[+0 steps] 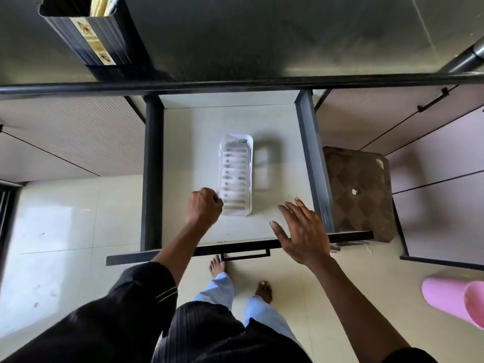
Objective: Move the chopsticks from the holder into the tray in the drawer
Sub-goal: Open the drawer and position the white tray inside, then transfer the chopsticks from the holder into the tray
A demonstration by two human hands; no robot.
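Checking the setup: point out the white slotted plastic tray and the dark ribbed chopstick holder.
White slotted plastic tray (237, 174): head view, slotted floor.
Dark ribbed chopstick holder (91, 35): head view, labelled side wall.

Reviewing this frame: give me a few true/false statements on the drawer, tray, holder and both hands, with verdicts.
1. The drawer is open. True.
2. The white slotted tray already holds chopsticks. False: it is empty.
3. The left hand is closed in a fist beside the tray's near left corner. True.
4. The right hand grips the drawer handle. False: it is spread open above the drawer's front edge.
5. The black holder stands on the countertop. True.
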